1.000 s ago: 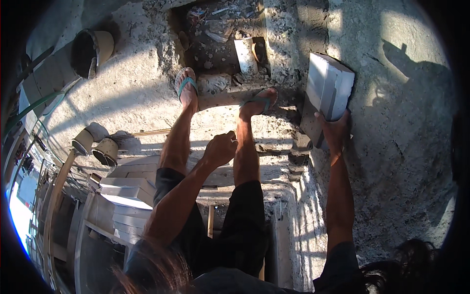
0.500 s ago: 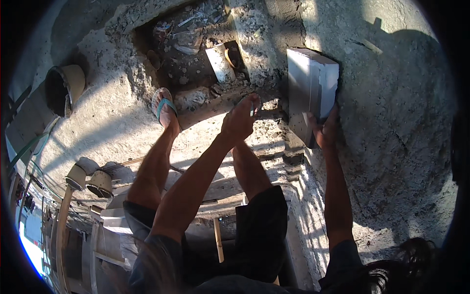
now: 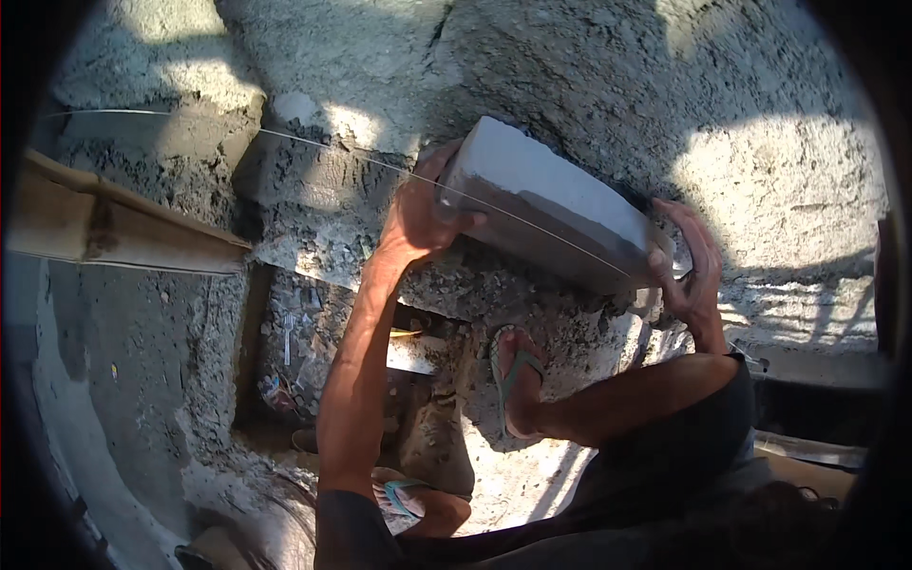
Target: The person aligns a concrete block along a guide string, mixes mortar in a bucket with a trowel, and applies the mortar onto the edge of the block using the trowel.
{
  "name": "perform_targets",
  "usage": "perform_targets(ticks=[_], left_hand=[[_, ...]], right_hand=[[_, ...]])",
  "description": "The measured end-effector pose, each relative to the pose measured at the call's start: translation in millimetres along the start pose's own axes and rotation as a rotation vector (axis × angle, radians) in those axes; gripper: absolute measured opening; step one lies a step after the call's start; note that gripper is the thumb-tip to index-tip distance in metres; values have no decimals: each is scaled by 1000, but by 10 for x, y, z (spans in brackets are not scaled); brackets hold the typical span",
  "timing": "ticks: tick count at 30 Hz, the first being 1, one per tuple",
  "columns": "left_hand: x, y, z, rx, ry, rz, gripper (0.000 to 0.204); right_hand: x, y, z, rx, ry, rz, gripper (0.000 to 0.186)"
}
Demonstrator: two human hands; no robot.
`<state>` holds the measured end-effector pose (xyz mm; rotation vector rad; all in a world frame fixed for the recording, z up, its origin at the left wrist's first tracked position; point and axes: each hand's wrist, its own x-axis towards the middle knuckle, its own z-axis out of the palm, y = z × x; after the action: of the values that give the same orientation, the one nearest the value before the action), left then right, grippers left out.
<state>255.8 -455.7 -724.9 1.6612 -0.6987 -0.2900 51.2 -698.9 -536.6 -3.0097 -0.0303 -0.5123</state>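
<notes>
A large pale lightweight concrete block (image 3: 549, 179) lies slantwise along the rough wall, its upper face light and its near face in shadow. My left hand (image 3: 418, 211) is closed on the block's left end, with the thumb against the near face. At the other end my right hand (image 3: 693, 266) grips the corner, fingers behind and thumb in front. A thin taut string (image 3: 323, 145) runs from the far left across the near side of the block. What lies under the block is mostly hidden.
Rough grey concrete wall (image 3: 608, 66) rises behind the block. Left of my feet is a square pit (image 3: 285, 332) with rubble and litter. A bamboo pole (image 3: 142, 226) juts in from the left. My sandalled foot (image 3: 518, 380) stands close below the block.
My view has turned toward the wall. The block, earlier upright with only my right hand on it, now lies lengthwise. My left hand, then away from it, has taken its left end.
</notes>
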Motion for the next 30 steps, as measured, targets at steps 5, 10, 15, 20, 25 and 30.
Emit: perform_targets(ticks=[5, 10, 15, 20, 25, 30], left_hand=[[30, -105, 7, 58, -145, 36, 99], [16, -167, 8, -297, -209, -7, 90], [3, -140, -147, -396, -210, -94, 81], [17, 78, -88, -123, -193, -22, 83], [37, 2, -185, -36, -181, -97, 79], [-38, -238, -338, -604, -218, -186, 83]], right_hand=[[-1434, 203, -37, 222, 397, 181, 14], [-2276, 435, 777, 561, 49, 994, 56], [-1599, 353, 796, 646, 13, 712, 98], [-1458, 495, 1023, 887, 22, 648, 94], [-1376, 414, 1227, 954, 172, 761, 89], [-1283, 396, 1405, 925, 185, 681, 94]])
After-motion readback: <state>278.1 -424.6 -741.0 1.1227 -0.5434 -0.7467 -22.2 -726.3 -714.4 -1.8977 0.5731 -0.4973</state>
